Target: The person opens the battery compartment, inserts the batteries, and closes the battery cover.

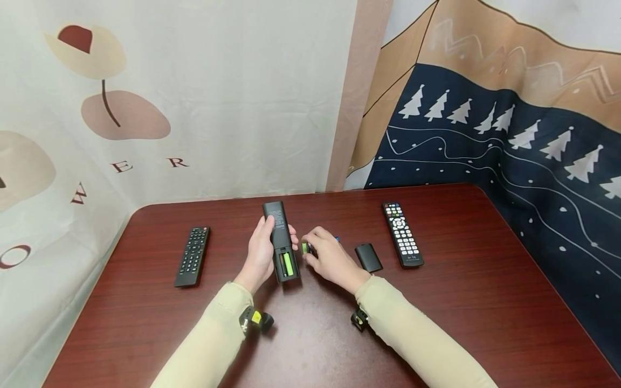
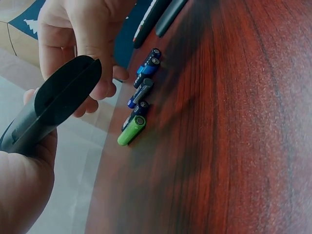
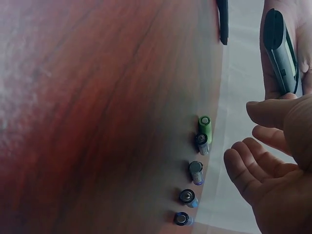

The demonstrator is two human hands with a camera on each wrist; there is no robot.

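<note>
My left hand (image 1: pixel 259 252) grips a black remote control (image 1: pixel 278 229), back side up, with its thumb on the casing. The remote's battery compartment is uncovered, and a green battery (image 1: pixel 288 264) lies in it. Just right of the remote, my right hand (image 1: pixel 335 260) hovers over a row of batteries and partly hides them in the head view. In the right wrist view its thumb and fingers are apart with nothing between them. Another green battery (image 2: pixel 131 130) lies at the near end of the row, beside several dark and blue batteries (image 3: pixel 196 171) on the table.
A black battery cover (image 1: pixel 368 257) lies right of my right hand. Farther right is a black remote with white buttons (image 1: pixel 402 236), face up. Another dark remote (image 1: pixel 193 257) lies on the left of the reddish-brown table (image 1: pixel 475 302). Printed curtains (image 1: pixel 252 108) hang behind the table.
</note>
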